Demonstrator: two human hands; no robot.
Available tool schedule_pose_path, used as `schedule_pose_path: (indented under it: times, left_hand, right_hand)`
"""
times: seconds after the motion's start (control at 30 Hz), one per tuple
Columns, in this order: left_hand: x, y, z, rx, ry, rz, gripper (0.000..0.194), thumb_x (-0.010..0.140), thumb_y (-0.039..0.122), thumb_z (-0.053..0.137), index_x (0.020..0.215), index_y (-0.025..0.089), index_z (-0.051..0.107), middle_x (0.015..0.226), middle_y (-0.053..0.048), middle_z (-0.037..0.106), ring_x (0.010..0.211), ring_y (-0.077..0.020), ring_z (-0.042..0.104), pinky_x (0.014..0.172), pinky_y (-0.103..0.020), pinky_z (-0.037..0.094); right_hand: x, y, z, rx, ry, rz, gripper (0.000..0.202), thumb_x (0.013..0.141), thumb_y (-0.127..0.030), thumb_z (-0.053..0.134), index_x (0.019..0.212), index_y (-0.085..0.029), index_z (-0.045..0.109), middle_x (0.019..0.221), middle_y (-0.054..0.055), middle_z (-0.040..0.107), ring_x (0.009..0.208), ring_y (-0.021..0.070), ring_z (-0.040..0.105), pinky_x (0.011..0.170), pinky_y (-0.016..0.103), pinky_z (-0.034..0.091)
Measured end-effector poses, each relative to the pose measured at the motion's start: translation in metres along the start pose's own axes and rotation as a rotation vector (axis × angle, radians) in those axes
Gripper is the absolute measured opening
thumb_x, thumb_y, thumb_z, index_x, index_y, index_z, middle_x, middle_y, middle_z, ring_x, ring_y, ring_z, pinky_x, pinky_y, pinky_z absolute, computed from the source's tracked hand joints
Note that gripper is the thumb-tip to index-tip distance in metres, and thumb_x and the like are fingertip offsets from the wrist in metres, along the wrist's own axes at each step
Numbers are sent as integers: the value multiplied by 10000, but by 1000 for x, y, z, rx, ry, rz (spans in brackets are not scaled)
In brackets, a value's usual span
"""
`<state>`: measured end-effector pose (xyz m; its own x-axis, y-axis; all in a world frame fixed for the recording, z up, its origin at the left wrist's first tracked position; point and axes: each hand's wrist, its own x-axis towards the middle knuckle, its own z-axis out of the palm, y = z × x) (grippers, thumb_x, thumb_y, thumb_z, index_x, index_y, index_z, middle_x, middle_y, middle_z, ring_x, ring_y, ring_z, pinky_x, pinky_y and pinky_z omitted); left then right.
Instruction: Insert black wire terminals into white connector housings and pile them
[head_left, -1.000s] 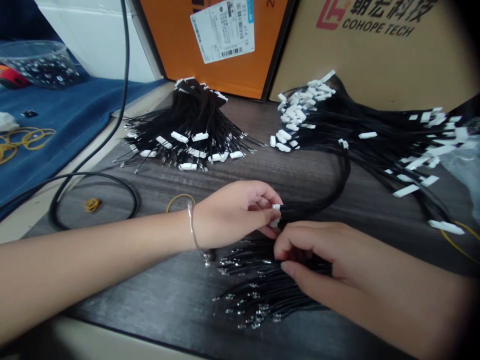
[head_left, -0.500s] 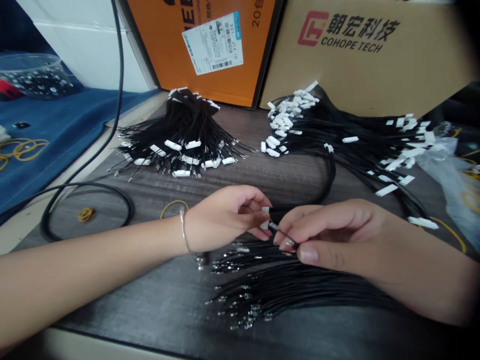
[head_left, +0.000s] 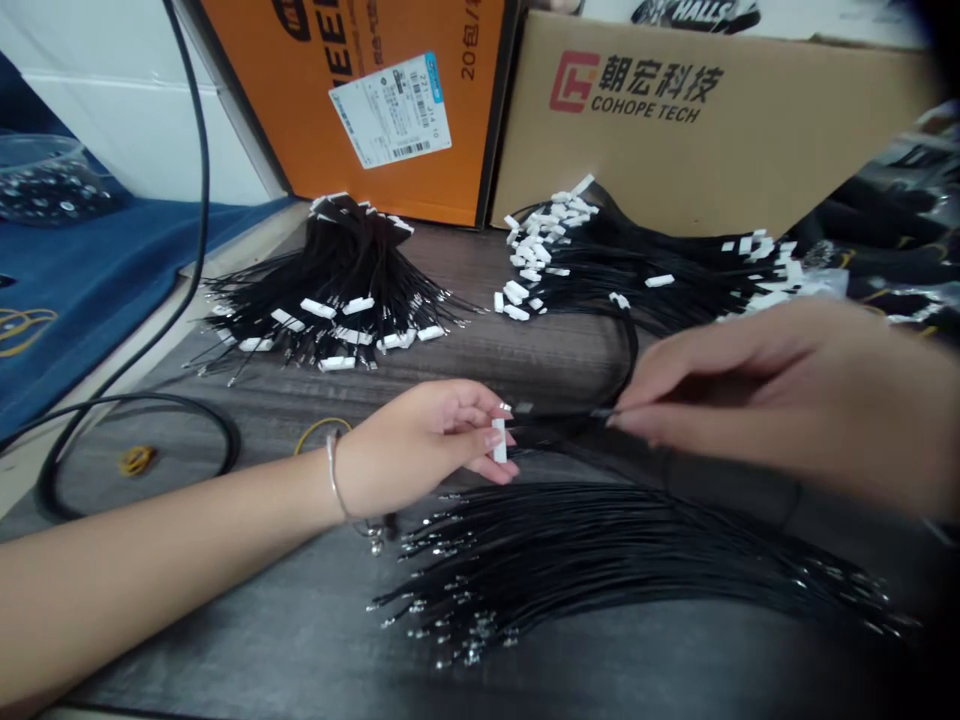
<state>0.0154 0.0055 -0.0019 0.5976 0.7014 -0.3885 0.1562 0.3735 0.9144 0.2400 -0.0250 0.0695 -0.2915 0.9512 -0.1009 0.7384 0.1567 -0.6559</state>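
Observation:
My left hand (head_left: 431,440) pinches a small white connector (head_left: 499,440) between thumb and fingers, with black wires running right from it. To the right, my right hand (head_left: 772,400) is closed, thumb against fingers, on a thin black wire (head_left: 574,418); motion blurs its end. Below both hands lies a spread bundle of loose black wires (head_left: 585,560) with bare metal terminals at both ends.
Two heaps of black wires with white connectors, a left one (head_left: 345,270) and a right one (head_left: 622,240), lie behind. An orange box (head_left: 292,130) and a brown carton (head_left: 600,170) stand at the back. A thick black cable (head_left: 201,200) loops at left near yellow rubber bands (head_left: 137,460).
My right hand has moved right and up, away from my left hand, which still holds the white connector. The whole view has shifted, showing more of the loose wires.

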Motion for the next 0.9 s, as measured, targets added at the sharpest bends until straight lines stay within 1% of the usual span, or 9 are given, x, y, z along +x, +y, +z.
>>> schedule_pose_path:
  times: [0.07, 0.1, 0.2, 0.3, 0.4, 0.47, 0.57, 0.73, 0.9]
  left_hand:
    - [0, 1, 0, -12, 6, -15, 80, 836, 49, 486, 896, 89, 520, 718, 8, 620, 673, -102, 672, 703, -214, 535]
    - [0, 2, 1, -17, 8, -19, 88, 836, 31, 477, 891, 86, 519, 711, 7, 623, 668, -98, 672, 695, -202, 536]
    - [-2, 3, 1, -30, 3, -16, 100, 842, 15, 457, 893, 77, 516, 713, -4, 633, 662, -98, 674, 670, -185, 542]
    - [-3, 3, 0, -4, -14, -5, 75, 848, 33, 470, 887, 69, 522, 740, -33, 650, 687, -106, 676, 669, -175, 545]
    - [-3, 2, -2, 6, -38, 39, 66, 844, 66, 503, 899, 78, 539, 791, -51, 663, 732, -127, 681, 701, -200, 556]
    - [-2, 1, -2, 1, -44, 49, 83, 839, 66, 510, 913, 84, 545, 806, -53, 665, 748, -142, 684, 715, -223, 564]
    - [-2, 2, -2, 7, -28, 29, 96, 830, 45, 511, 911, 81, 547, 794, -53, 663, 734, -153, 685, 703, -238, 575]
    - [-3, 3, -1, 24, -11, 25, 102, 820, 36, 522, 895, 87, 569, 791, -43, 660, 741, -162, 684, 695, -252, 583]
    - [-3, 4, -1, 20, -9, 8, 98, 824, 46, 523, 888, 93, 581, 793, -40, 662, 737, -151, 680, 692, -239, 581]
  right_hand:
    - [4, 9, 15, -68, -121, 31, 176, 713, -378, 627, 685, -213, 680, 580, -17, 624, 490, 87, 515, 424, 197, 369]
    - [6, 13, 22, -75, -156, 45, 178, 729, -369, 603, 676, -214, 672, 562, -26, 617, 485, 80, 510, 429, 186, 375]
    - [10, 22, 34, -54, -151, 61, 153, 736, -322, 582, 661, -212, 657, 540, -41, 610, 477, 60, 502, 428, 154, 374]
    - [12, 26, 36, -37, -155, 62, 119, 711, -282, 586, 635, -217, 652, 522, -49, 601, 456, 56, 495, 401, 139, 367]
    - [12, 28, 35, 5, -164, 27, 128, 704, -282, 587, 602, -231, 646, 491, -60, 588, 417, 58, 487, 350, 132, 352]
    - [12, 31, 35, 21, -145, -16, 135, 701, -278, 593, 584, -236, 644, 455, -67, 567, 379, 57, 469, 312, 129, 328]
    - [13, 35, 37, 19, -70, -73, 124, 681, -242, 611, 561, -236, 645, 409, -75, 533, 325, 48, 425, 267, 130, 289]
    - [13, 34, 38, 1, 53, -162, 116, 658, -228, 639, 543, -229, 648, 408, -78, 528, 309, 45, 426, 253, 142, 290]
    - [11, 32, 39, -29, 83, -213, 149, 645, -187, 621, 499, -216, 622, 400, -76, 509, 315, 38, 413, 270, 153, 294]
